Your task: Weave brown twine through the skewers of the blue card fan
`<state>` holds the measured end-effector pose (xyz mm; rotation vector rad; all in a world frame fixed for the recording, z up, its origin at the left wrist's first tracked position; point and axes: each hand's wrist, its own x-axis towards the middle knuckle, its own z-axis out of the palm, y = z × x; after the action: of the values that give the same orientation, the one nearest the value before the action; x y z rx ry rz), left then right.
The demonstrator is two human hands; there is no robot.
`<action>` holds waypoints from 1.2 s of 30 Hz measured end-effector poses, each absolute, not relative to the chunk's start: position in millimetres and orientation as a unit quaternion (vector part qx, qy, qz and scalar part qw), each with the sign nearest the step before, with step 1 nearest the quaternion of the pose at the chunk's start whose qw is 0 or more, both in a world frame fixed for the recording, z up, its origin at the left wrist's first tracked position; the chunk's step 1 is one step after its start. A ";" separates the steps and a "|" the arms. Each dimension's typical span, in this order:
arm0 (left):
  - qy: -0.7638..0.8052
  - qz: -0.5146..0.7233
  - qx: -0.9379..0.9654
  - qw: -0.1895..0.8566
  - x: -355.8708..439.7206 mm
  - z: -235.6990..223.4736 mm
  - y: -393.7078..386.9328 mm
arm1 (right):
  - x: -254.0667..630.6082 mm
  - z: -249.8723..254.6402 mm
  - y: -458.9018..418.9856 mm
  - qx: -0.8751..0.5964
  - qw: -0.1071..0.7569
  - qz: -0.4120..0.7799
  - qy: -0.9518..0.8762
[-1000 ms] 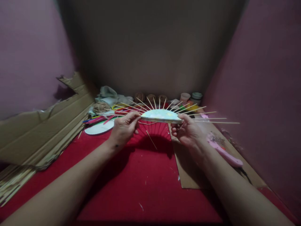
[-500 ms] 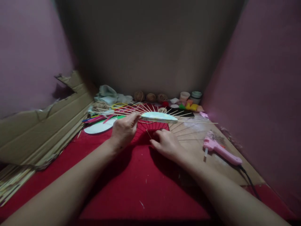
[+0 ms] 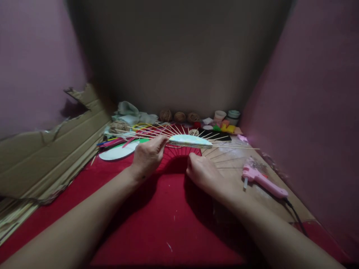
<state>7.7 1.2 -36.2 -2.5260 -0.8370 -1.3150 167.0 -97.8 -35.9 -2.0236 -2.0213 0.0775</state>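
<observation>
A pale blue-green, half-round board piece (image 3: 191, 140) with thin wooden sticks fanning out from it is held up above the red cloth. My left hand (image 3: 150, 152) pinches it at its left end, where the sticks leave the board. Just below and in front of the piece, my right hand (image 3: 203, 170) is closed with its fingers curled in. Whatever lies between those fingers is hidden from view. The piece's far side, where most sticks spread out, faces the wall.
A pink glue gun (image 3: 262, 180) lies on a brown board (image 3: 291, 209) at the right, its cord trailing forward. Left are a white oval (image 3: 116, 152) and torn cardboard (image 3: 56, 153). Twine balls (image 3: 179, 117), cups (image 3: 220, 115) and coloured scraps (image 3: 230, 129) line the back.
My right hand has turned and curled its fingers, shifting slightly right. The thin stick at its fingertips no longer shows. My left hand still holds the board piece, which has tilted slightly.
</observation>
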 end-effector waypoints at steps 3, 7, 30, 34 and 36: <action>-0.278 -0.450 -0.845 0.074 7.8 -37.5 2.8 | 174.1 -31.3 -114.0 -0.636 0.286 0.164 -0.698; -0.276 -0.444 -0.849 0.077 7.8 -39.3 4.2 | 188.2 -31.2 -121.9 -0.605 0.343 0.241 -0.677; -0.272 -0.440 -0.851 0.089 6.5 -40.3 6.5 | 205.1 -16.2 -131.9 -0.454 0.584 0.441 -0.508; -0.269 -0.439 -0.854 0.079 5.9 -40.8 6.6 | 208.3 -18.1 -130.9 -0.440 0.615 0.503 -0.419; -0.268 -0.439 -0.855 0.070 5.7 -40.7 6.1 | 209.2 -16.7 -130.5 -0.445 0.629 0.496 -0.399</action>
<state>5.7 6.1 -40.7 -2.5725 -0.8052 -1.3197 209.2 -130.5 -16.7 -1.0193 -0.9145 1.1373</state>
